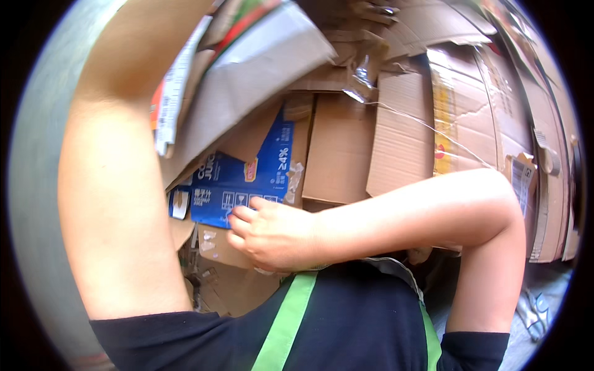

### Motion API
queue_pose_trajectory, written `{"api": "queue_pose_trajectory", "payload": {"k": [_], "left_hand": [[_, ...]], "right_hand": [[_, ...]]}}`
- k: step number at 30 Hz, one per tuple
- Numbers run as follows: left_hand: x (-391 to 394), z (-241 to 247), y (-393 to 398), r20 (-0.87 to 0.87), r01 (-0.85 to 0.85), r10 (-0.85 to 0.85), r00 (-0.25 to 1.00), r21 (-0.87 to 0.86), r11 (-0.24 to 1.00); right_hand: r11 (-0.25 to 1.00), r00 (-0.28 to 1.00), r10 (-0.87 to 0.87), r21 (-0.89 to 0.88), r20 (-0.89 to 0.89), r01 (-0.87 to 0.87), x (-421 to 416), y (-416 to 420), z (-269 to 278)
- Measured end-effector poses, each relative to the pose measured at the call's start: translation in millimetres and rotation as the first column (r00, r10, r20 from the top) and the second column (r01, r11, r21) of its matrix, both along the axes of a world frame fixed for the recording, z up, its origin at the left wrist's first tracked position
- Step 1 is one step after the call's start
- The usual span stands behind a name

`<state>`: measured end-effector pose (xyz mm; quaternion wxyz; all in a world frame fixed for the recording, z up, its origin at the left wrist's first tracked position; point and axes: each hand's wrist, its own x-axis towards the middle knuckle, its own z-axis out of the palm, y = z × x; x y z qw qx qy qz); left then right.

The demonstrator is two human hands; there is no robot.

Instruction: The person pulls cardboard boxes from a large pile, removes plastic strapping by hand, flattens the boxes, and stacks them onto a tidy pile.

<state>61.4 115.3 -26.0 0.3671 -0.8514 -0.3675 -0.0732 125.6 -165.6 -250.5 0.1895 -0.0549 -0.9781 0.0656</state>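
Note:
My right hand (278, 234) lies at the lower edge of a blue printed cardboard sheet (241, 185), with its fingertips on the sheet. The thumb is hidden, so a grip cannot be made out. Under the wrist shows a brown cardboard piece (222, 246) with torn tape. My left arm reaches up past the top left rim, and its hand is out of view. Beside that forearm a large grey-white cardboard sheet (260, 69) slants over the blue one, somewhat blurred. A flattened carton with a red and green edge (246, 28) lies along its upper side.
Flattened brown cartons (343, 148) stand packed side by side to the right, one with a yellow printed strip (443, 116). A thin string (422, 123) crosses them. Crumpled clear tape (362, 79) hangs above. Plastic bottles (533, 310) lie on the floor at lower right.

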Motion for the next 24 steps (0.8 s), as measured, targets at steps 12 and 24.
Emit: {"api": "queue_pose_trajectory", "payload": {"k": [12,24], "left_hand": [[-230,-69,-277,0.884,0.332,0.059,0.463,-0.235,0.914],[-372,-237,-393,0.304,-0.142,0.198,0.932,-0.196,0.970]], "right_hand": [[0.989,0.974,-0.090,0.136,0.208,0.062,7,-28,-19],[0.862,0.890,-0.363,0.463,0.276,0.208,-14,-48,-8]]}}
